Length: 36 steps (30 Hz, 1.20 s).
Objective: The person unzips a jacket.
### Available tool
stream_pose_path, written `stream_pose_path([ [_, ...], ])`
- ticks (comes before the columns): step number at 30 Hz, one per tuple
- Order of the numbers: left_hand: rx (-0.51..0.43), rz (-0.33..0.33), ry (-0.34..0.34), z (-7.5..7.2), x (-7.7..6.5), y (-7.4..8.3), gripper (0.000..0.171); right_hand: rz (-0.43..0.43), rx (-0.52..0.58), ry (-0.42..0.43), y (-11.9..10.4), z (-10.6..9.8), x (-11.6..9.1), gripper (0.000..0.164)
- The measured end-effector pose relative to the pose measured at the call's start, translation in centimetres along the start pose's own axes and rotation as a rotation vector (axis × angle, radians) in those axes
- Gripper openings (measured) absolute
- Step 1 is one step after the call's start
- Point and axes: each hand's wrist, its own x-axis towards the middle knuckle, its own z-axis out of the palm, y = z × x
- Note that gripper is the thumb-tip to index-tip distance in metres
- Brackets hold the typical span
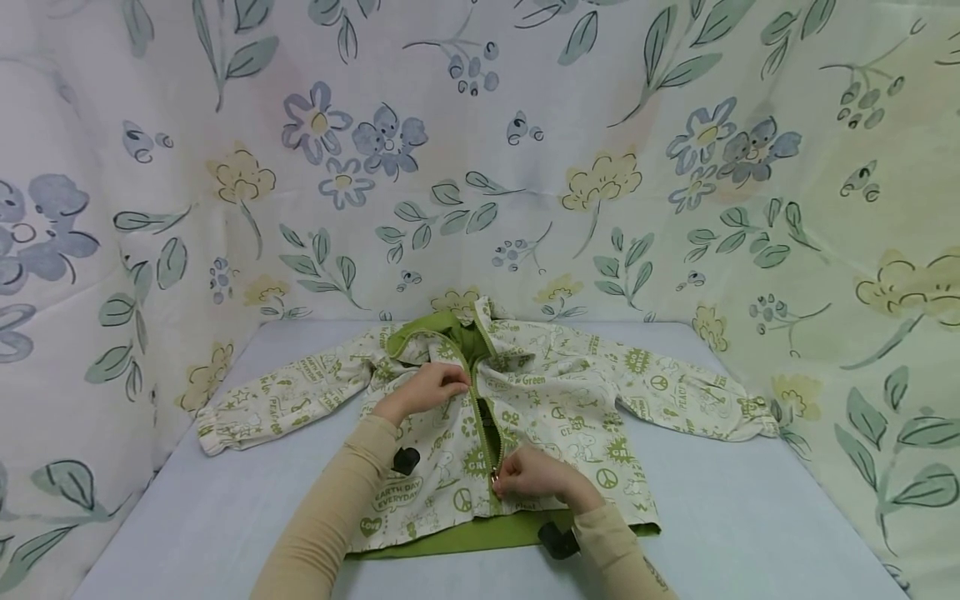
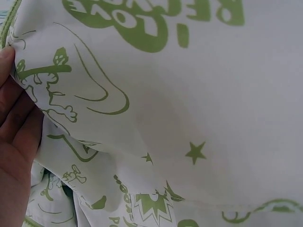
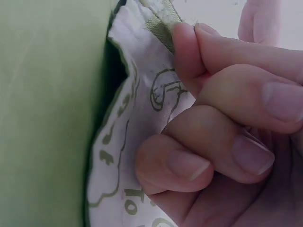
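Observation:
A white jacket (image 1: 558,392) with green print and a green lining lies front up, its sleeves spread to both sides. Its zipper (image 1: 480,414) is parted from the collar down to the slider near the hem. My left hand (image 1: 426,390) pinches the left front edge below the collar; in the left wrist view the thumb (image 2: 5,59) lies on top of the cloth. Low on the zipper, my right hand (image 1: 542,477) pinches at the slider (image 1: 494,476). The right wrist view shows thumb and forefinger together at the zipper tape (image 3: 161,33), the other fingers curled in.
The jacket lies on a table with a pale cloth (image 1: 750,517). Floral curtains (image 1: 525,167) hang behind it and along both sides. Green lining (image 1: 450,540) shows below the front hem. A dark wrist camera (image 1: 557,542) sits at my right wrist.

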Motion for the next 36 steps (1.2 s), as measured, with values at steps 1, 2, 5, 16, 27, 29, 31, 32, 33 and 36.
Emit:
stream_pose_path([
  [1,-0.001,-0.001,0.001,0.0,0.01,-0.01,0.013,0.009,0.0,0.003,0.03,0.03,-0.05,0.025],
  [2,-0.003,0.0,0.0,-0.01,0.02,-0.02,0.013,0.016,0.0,0.006,0.07,0.05,-0.09,0.024],
  [5,-0.01,0.004,-0.005,-0.07,-0.03,0.06,0.014,0.016,-0.011,0.01,0.2,0.01,-0.18,0.025],
  [16,-0.001,0.004,-0.003,-0.12,0.09,0.04,0.015,0.011,0.019,-0.048,0.32,-0.07,-0.24,0.025],
  [27,-0.015,-0.012,-0.004,-0.11,0.16,-0.11,0.013,0.026,0.013,-0.085,0.08,0.01,-0.47,0.02],
  [29,-0.015,-0.013,-0.006,-0.11,0.13,-0.06,0.013,0.04,0.011,-0.085,0.09,0.1,-0.51,0.02],
  [31,-0.016,-0.013,-0.007,-0.1,0.09,-0.01,0.013,0.049,0.023,-0.093,0.14,0.16,-0.53,0.019],
  [32,-0.017,-0.012,-0.008,-0.1,0.08,0.01,0.013,0.052,0.03,-0.098,0.15,0.18,-0.55,0.019],
  [33,-0.015,-0.011,-0.008,-0.1,0.08,0.02,0.013,0.054,0.035,-0.102,0.17,0.18,-0.56,0.019],
  [36,-0.018,-0.008,-0.005,-0.14,0.08,0.06,0.013,0.055,0.049,-0.112,0.22,0.15,-0.57,0.018],
])
